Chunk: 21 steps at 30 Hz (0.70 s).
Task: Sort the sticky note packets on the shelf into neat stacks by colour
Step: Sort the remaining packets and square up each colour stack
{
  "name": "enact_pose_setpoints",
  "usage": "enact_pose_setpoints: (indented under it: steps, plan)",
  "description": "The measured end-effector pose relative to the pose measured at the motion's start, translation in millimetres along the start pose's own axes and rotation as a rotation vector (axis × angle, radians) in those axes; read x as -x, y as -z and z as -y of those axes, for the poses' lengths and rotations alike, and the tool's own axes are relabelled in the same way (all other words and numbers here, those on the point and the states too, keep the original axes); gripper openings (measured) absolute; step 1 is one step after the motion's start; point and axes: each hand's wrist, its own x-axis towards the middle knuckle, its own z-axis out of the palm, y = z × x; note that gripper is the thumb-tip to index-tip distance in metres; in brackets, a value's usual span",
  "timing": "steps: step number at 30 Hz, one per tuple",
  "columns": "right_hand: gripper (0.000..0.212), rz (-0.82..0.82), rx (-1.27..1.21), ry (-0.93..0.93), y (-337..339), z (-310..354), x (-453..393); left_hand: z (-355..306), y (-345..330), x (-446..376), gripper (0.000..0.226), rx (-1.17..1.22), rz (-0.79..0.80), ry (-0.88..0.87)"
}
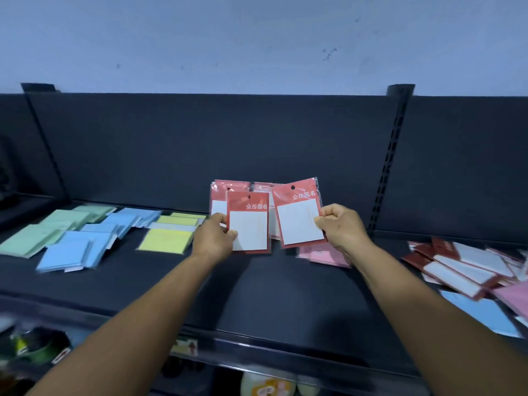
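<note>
My left hand pinches a red-and-white sticky note packet by its left edge, held upright above the dark shelf. My right hand grips a second red-and-white packet by its right edge, tilted slightly. Behind them more red packets lean against the back panel. Pink packets lie under my right hand. Green packets, blue packets and yellow packets lie in loose groups on the left.
A jumbled pile of red-and-white packets sits at the right, with a blue packet and a pink packet near the shelf's front edge. Goods sit on the lower shelf. An upright post divides the back panel.
</note>
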Motion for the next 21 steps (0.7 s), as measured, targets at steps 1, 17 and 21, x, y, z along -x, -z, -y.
enact_pose_setpoints:
  steps: [1,17,21]
  plan:
    - [0.011,0.019,-0.002,-0.008,-13,2,2,9,6,-6,0.02,-0.012,-0.004,0.006]
    - [0.025,-0.003,0.392,0.002,-151,19,-6,57,32,-91,0.018,-0.207,0.035,-0.098]
    - [0.019,-0.005,0.419,0.031,-168,24,-14,56,33,-101,0.023,-0.247,0.015,-0.178]
